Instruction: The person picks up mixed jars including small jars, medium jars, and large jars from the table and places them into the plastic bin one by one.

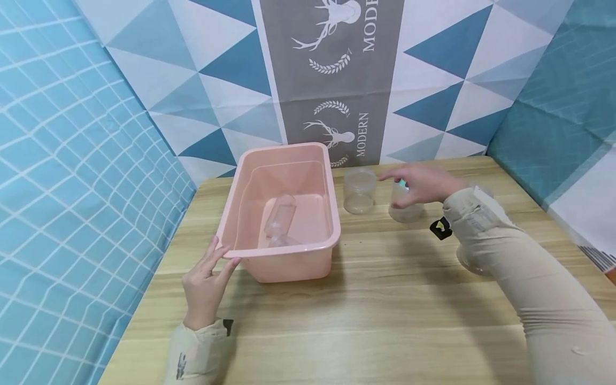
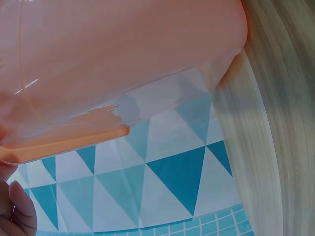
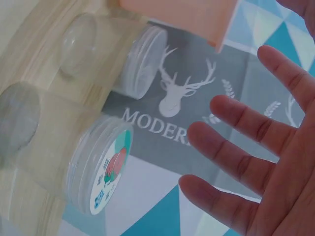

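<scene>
Labelled clear plastic jar (image 1: pixel 406 215) stands upright to the right of the pink basin (image 1: pixel 289 268), farther out than a second clear jar (image 1: pixel 360 191); its long axis is vertical. Right hand (image 1: pixel 422 182) is the nearer hand — the jar shows in the gap between thumb and index finger, all fingers spread wide and holding nothing. Left hand (image 1: pixel 206 280) pinches the basin's near-left rim corner — the side opposite the jar.

High head view, facing forward and down; left wrist view, turned sideways, close beside the pink basin (image 2: pixel 128 54); right wrist view, also sideways, near two jars (image 3: pixel 54 147), shared with head view
</scene>
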`<state>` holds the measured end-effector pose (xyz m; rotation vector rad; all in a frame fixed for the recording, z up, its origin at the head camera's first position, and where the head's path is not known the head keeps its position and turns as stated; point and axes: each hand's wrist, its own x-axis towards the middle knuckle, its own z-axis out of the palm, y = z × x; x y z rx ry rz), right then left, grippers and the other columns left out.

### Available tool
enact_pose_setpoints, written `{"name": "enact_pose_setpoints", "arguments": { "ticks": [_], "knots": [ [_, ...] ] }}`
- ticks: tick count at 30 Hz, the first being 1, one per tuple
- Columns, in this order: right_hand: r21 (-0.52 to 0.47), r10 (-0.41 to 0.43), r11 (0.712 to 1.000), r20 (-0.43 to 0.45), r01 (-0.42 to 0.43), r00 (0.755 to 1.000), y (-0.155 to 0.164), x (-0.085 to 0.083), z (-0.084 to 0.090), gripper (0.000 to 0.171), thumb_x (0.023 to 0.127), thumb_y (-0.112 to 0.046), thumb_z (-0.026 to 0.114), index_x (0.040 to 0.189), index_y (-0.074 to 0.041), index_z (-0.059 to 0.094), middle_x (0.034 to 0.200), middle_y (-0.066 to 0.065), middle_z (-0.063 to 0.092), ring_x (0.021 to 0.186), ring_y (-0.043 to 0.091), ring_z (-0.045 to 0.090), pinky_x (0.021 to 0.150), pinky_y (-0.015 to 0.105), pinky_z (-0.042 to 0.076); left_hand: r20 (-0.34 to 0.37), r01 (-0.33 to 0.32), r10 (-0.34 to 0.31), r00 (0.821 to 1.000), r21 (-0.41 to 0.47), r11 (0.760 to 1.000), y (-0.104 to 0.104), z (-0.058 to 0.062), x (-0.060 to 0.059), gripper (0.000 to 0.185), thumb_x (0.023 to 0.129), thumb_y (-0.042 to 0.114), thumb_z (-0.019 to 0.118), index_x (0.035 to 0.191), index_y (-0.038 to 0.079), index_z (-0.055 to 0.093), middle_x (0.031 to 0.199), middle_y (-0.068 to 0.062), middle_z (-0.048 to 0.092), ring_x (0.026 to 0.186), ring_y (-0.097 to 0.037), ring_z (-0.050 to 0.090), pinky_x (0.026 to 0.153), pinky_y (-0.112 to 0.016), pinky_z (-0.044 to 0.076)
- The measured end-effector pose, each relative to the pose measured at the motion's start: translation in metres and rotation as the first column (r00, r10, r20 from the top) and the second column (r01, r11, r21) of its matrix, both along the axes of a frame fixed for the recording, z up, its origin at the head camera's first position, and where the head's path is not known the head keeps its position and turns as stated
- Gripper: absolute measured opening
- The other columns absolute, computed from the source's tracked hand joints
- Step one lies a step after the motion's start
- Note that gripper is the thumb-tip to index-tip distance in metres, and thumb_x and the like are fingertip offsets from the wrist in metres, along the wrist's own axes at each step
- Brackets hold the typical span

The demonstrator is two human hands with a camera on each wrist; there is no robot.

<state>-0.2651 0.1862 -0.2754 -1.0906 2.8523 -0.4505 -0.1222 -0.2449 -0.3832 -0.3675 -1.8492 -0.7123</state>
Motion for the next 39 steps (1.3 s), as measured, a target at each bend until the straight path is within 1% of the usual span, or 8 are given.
{"name": "enact_pose_setpoints", "arguments": {
  "ticks": [9,17,21,25,29,32,34,39],
  "knots": [
    [0.084,-0.087,0.993,-0.017,0.088,0.996,-0.003,0.016,-0.005,0.061,0.076,-0.03,0.075,0.132,-0.015,0.057,0.121,0.013,0.059,0.092,0.026,0.061,0.062,0.041,0.047,0.001,0.002,-0.002,1.0,0.001,1.0,-0.002,0.0,0.001,0.053,0.082,0.048,0.068,0.087,-0.004,0.074,0.097,-0.024,0.068,0.109,-0.002,0.057,0.038,-0.017,0.018],
    [0.026,-0.045,0.999,-0.064,0.047,0.997,-0.002,0.024,-0.014,0.059,0.076,-0.029,0.076,0.13,-0.011,0.058,0.122,0.015,0.059,0.102,0.03,0.058,0.073,0.044,0.05,0.008,-0.008,0.009,1.0,-0.005,1.0,-0.005,0.003,0.002,0.055,0.082,0.05,0.068,0.088,-0.005,0.074,0.098,-0.024,0.067,0.11,0.0,0.056,0.038,-0.019,0.018],
    [-0.004,-0.039,0.999,-0.108,0.039,0.993,0.001,0.03,-0.021,0.059,0.076,-0.031,0.078,0.128,-0.011,0.059,0.121,0.017,0.061,0.086,0.027,0.063,0.066,0.042,0.05,0.014,-0.016,0.016,1.0,-0.006,1.0,-0.005,0.002,0.002,0.055,0.082,0.051,0.067,0.088,-0.004,0.074,0.1,-0.023,0.068,0.11,0.002,0.054,0.037,-0.02,0.019],
    [0.032,-0.058,0.997,-0.199,0.066,0.978,0.008,0.038,-0.032,0.058,0.074,-0.038,0.077,0.125,-0.015,0.062,0.119,0.017,0.063,0.091,0.03,0.064,0.074,0.052,0.049,0.015,-0.031,0.032,0.999,-0.026,0.999,-0.004,-0.001,0.004,0.055,0.082,0.052,0.066,0.089,-0.002,0.075,0.101,-0.021,0.068,0.108,0.001,0.055,0.036,-0.02,0.028],
    [0.04,-0.041,0.998,-0.262,0.053,0.964,0.015,0.043,-0.045,0.054,0.071,-0.038,0.078,0.12,-0.015,0.065,0.112,0.015,0.066,0.098,0.031,0.062,0.077,0.055,0.047,0.017,-0.056,0.057,0.998,-0.038,0.998,-0.003,-0.003,0.005,0.056,0.082,0.054,0.064,0.088,0.0,0.075,0.102,-0.02,0.068,0.101,-0.014,0.063,0.056,-0.015,0.047],
    [0.028,-0.028,0.999,-0.292,0.037,0.956,0.018,0.047,-0.052,0.053,0.07,-0.036,0.079,0.117,-0.014,0.067,0.108,0.016,0.067,0.089,0.032,0.064,0.071,0.05,0.048,0.026,-0.07,0.071,0.997,-0.042,0.997,-0.004,-0.003,0.007,0.058,0.083,0.056,0.062,0.087,0.0,0.075,0.104,-0.019,0.068,0.092,-0.028,0.067,0.074,-0.011,0.047],
    [0.018,-0.027,0.999,-0.295,0.034,0.955,0.021,0.048,-0.056,0.054,0.07,-0.035,0.079,0.117,-0.013,0.067,0.109,0.017,0.067,0.087,0.034,0.064,0.069,0.049,0.049,0.018,-0.075,0.076,0.997,-0.055,0.996,-0.005,-0.003,0.008,0.058,0.083,0.056,0.061,0.087,0.0,0.075,0.104,-0.02,0.068,0.087,-0.033,0.067,0.071,-0.016,0.05],
    [-0.003,-0.031,0.999,-0.26,0.032,0.965,0.027,0.049,-0.056,0.056,0.071,-0.034,0.08,0.12,-0.011,0.065,0.115,0.019,0.064,0.092,0.036,0.063,0.071,0.049,0.05,-0.009,-0.074,0.074,0.997,-0.063,0.995,-0.005,-0.001,0.006,0.058,0.083,0.056,0.062,0.088,-0.001,0.075,0.104,-0.02,0.068,0.091,-0.026,0.067,0.048,-0.036,0.046]
  ]
}}
